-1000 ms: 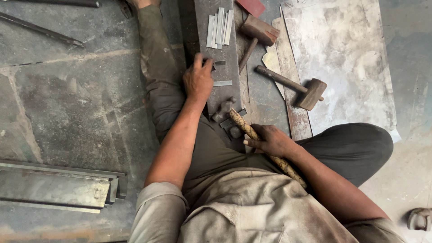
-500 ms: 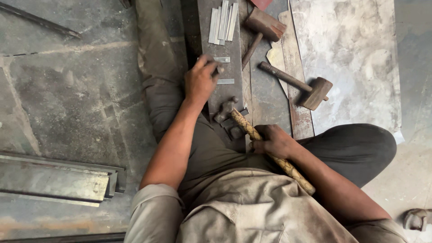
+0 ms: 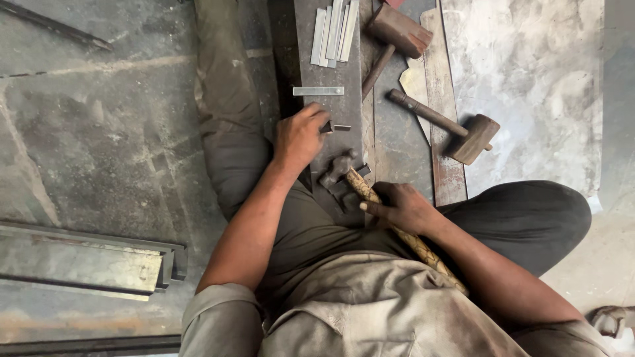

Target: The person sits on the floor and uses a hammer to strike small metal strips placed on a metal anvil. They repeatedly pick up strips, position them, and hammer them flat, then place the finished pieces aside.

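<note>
At the far left, a thin dark rod (image 3: 56,30) is lying on the grey stone floor (image 3: 99,152), and lower down a stack of long metal channel pieces (image 3: 86,261) is resting flat on that floor. Moving right, the person's outstretched leg in a dark trouser is running up beside a long dark steel block (image 3: 309,66) that is serving as the worktop. The left hand (image 3: 299,137) is resting on this block, its fingers pinching a small dark metal piece (image 3: 336,127) against the surface. Just above the hand a short bright metal strip (image 3: 318,90) is lying crosswise on the block, and at the top a bundle of similar strips (image 3: 336,32) is lying lengthwise. Below the left hand, the hammer (image 3: 344,173) is sitting with its dark head on the near end of the block, close to the pinched piece but apart from it. The right hand (image 3: 402,206) is gripping the hammer's pale, mottled handle, fingers wrapped fully around it, near the person's lap. The two hands are apart. Further right, two wooden mallets are lying on flat metal sheets: one (image 3: 395,33) near the top, the other (image 3: 456,129) further right, its head pointing toward the bent right knee. At the bottom right edge, part of a sandal (image 3: 612,320) is showing.
</note>
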A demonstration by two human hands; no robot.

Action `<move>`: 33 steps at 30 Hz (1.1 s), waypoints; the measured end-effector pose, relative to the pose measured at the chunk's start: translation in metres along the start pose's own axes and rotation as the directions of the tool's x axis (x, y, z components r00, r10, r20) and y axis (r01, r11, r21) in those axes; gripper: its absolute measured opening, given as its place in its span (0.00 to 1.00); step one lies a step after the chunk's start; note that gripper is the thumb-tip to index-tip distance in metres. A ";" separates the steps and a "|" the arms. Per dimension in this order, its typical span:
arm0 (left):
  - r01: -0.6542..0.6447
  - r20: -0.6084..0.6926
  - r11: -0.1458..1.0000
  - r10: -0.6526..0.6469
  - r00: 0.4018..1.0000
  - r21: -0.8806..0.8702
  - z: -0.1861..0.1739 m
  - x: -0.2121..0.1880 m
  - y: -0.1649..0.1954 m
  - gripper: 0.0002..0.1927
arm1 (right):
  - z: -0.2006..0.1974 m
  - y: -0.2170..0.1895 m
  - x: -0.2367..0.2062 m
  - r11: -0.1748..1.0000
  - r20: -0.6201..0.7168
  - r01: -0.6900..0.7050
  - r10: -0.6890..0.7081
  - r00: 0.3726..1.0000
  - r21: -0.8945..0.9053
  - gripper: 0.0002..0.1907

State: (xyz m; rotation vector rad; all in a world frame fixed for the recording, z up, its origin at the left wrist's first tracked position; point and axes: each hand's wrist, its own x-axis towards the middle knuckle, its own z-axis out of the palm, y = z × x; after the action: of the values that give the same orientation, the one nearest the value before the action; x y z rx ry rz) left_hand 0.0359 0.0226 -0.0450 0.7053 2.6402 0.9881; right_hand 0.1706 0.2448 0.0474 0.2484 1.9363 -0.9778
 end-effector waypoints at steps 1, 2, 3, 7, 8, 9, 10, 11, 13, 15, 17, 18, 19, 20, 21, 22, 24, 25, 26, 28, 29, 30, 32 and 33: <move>0.010 0.020 1.000 -0.010 1.000 -0.008 0.000 0.000 -0.001 0.20 | 0.000 0.000 0.003 1.000 0.004 -0.006 0.006 1.000 -0.022 0.27; 0.002 0.022 1.000 -0.002 1.000 -0.002 0.000 -0.001 -0.002 0.21 | 0.000 0.001 0.005 0.999 -0.007 0.014 -0.014 1.000 -0.052 0.27; -0.009 0.023 1.000 0.009 1.000 0.004 0.000 -0.001 -0.002 0.21 | 0.001 0.001 0.008 0.996 -0.018 0.035 -0.037 0.999 -0.082 0.28; -0.008 0.038 1.000 0.008 0.999 0.013 -0.003 0.001 -0.003 0.20 | -0.001 -0.001 0.014 0.993 -0.027 0.065 -0.068 0.997 -0.095 0.29; -0.015 0.029 1.000 0.014 0.999 0.015 -0.004 0.002 -0.003 0.20 | -0.002 -0.003 0.014 0.995 -0.020 0.059 -0.061 0.998 -0.083 0.29; -0.021 0.019 1.000 0.020 1.000 0.017 -0.005 0.003 -0.003 0.21 | -0.003 -0.004 0.015 0.996 -0.013 0.054 -0.055 0.998 -0.073 0.29; -0.026 0.010 0.999 0.026 1.000 0.020 -0.005 0.004 -0.003 0.21 | -0.003 -0.005 0.015 0.997 -0.004 0.048 -0.049 0.999 -0.061 0.29; -0.014 0.018 1.000 0.014 1.000 0.017 -0.006 0.004 -0.003 0.21 | -0.004 -0.006 0.015 0.998 0.009 0.027 -0.027 1.000 -0.062 0.29; 0.009 0.035 1.000 -0.009 0.999 0.011 -0.006 0.007 -0.004 0.20 | -0.005 -0.008 0.016 0.998 0.036 -0.015 0.017 0.999 -0.064 0.29; 0.041 -0.016 0.999 -0.041 0.999 -0.020 -0.005 0.012 -0.005 0.19 | -0.004 -0.008 0.018 0.996 0.029 -0.019 0.022 0.999 -0.081 0.30; 0.074 -0.070 0.997 -0.075 0.995 -0.024 -0.003 0.018 -0.007 0.20 | -0.003 -0.007 0.021 0.994 0.007 0.014 -0.013 1.000 -0.106 0.31; 0.093 -0.099 0.996 -0.094 0.991 -0.013 -0.003 0.021 -0.008 0.21 | -0.002 -0.006 0.023 0.991 -0.009 0.049 -0.051 0.999 -0.124 0.32; 0.113 -0.129 0.994 -0.113 0.985 -0.003 -0.002 0.023 -0.009 0.23 | -0.001 -0.005 0.024 0.986 -0.022 0.085 -0.089 0.996 -0.143 0.32; 0.116 -0.141 0.993 -0.113 0.984 0.010 -0.001 0.025 -0.009 0.22 | -0.001 -0.004 0.026 0.987 -0.008 0.076 -0.078 0.997 -0.144 0.32; 0.117 -0.154 0.993 -0.112 0.982 0.024 -0.001 0.027 -0.010 0.22 | -0.001 -0.003 0.027 0.987 0.004 0.068 -0.068 0.998 -0.145 0.31; 0.120 -0.167 0.992 -0.112 0.980 0.038 0.000 0.028 -0.010 0.22 | 0.000 -0.002 0.028 0.987 0.018 0.060 -0.058 0.998 -0.146 0.31; 0.127 -0.154 0.988 -0.111 0.982 0.092 0.000 0.030 -0.012 0.19 | -0.001 -0.002 0.030 0.987 -0.003 0.088 -0.090 0.996 -0.136 0.32; 0.129 -0.145 0.985 -0.111 0.983 0.118 0.000 0.030 -0.012 0.18 | -0.001 -0.002 0.030 0.987 -0.013 0.101 -0.103 0.995 -0.129 0.32; 0.114 -0.152 0.988 -0.098 0.984 0.101 0.000 0.029 -0.013 0.19 | -0.001 -0.002 0.031 0.991 0.011 0.070 -0.069 0.998 -0.113 0.32; 0.081 -0.165 0.995 -0.070 0.984 0.064 0.000 0.027 -0.014 0.20 | -0.002 -0.002 0.033 0.997 0.059 0.005 0.000 0.998 -0.081 0.32; 0.077 -0.157 0.995 -0.066 0.985 0.065 0.000 0.026 -0.014 0.19 | -0.002 -0.003 0.033 0.996 0.051 0.014 -0.010 0.999 -0.085 0.33; 0.073 -0.149 0.995 -0.062 0.987 0.068 -0.001 0.025 -0.015 0.19 | -0.002 -0.003 0.034 0.996 0.043 0.024 -0.020 0.999 -0.089 0.34; 0.067 -0.131 0.996 -0.059 0.990 0.058 -0.001 0.023 -0.014 0.18 | -0.002 -0.002 0.036 0.994 0.031 0.055 -0.053 0.998 -0.096 0.35; 0.064 -0.126 0.997 -0.057 0.990 0.047 -0.002 0.023 -0.013 0.18 | -0.002 -0.002 0.037 0.992 0.026 0.079 -0.077 0.997 -0.101 0.35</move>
State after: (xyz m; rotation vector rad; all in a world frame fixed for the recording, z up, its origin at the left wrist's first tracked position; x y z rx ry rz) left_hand 0.0107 0.0247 -0.0537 0.5883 2.7851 0.9815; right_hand 0.1478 0.2378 0.0196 0.1033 1.9819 -0.9250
